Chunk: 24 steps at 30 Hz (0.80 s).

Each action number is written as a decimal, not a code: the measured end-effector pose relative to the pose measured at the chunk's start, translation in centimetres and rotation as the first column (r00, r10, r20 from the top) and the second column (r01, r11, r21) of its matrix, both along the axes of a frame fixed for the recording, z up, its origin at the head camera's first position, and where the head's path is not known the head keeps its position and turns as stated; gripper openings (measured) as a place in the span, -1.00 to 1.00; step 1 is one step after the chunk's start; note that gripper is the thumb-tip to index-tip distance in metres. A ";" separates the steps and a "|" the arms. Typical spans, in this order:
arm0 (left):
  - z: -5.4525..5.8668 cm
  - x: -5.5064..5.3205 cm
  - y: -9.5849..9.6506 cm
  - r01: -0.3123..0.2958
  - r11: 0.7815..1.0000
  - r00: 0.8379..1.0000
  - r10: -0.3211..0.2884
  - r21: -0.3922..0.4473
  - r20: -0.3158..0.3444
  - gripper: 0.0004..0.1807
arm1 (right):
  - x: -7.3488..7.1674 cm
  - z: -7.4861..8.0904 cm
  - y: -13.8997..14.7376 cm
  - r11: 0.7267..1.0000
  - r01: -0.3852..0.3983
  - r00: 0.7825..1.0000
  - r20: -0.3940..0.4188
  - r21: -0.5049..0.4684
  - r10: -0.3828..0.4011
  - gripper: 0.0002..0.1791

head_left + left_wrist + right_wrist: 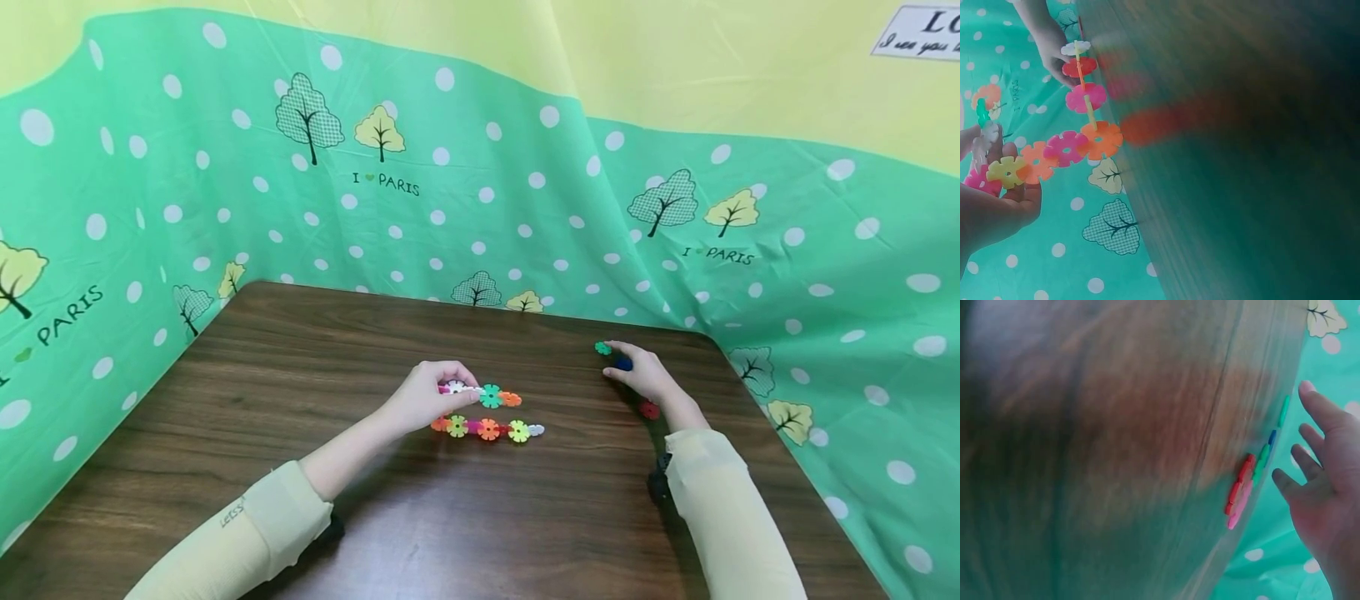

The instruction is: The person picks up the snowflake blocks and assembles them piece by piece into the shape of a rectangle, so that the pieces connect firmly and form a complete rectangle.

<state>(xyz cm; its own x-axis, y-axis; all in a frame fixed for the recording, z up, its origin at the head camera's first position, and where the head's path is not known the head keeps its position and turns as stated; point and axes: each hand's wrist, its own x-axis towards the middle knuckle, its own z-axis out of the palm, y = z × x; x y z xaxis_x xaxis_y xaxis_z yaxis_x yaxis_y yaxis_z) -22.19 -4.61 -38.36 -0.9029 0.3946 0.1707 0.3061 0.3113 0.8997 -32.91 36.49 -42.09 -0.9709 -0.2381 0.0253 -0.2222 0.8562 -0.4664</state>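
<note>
My left hand (427, 398) holds a chain of flower-shaped interlocking discs (491, 395) between thumb and fingers. Its white, green and orange discs stick out to the right; fingers hide part of it. Just nearer to me runs a second chain of such discs (488, 429), in orange, yellow, pink, red and white. Over at the right, my right hand (643, 372) hovers with spread fingers above loose discs. A green disc (602, 348) lies by its fingertips, and a blue disc (624, 364) shows between thumb and forefinger. In the right wrist view, the fingers (1319, 403) hold nothing.
A red disc (649, 409) lies below the right wrist, and a pink disc (1240, 506) beside it shows in the right wrist view. The brown wooden table (300, 358) is bordered by a green and yellow printed cloth (487, 233) at the back and sides.
</note>
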 end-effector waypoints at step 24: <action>0.0 -0.4 -0.3 0.025 1.000 1.000 -0.025 -0.016 -0.008 -0.89 | -0.8 -0.3 -0.6 0.997 0.017 1.000 0.022 -0.075 -0.015 -0.54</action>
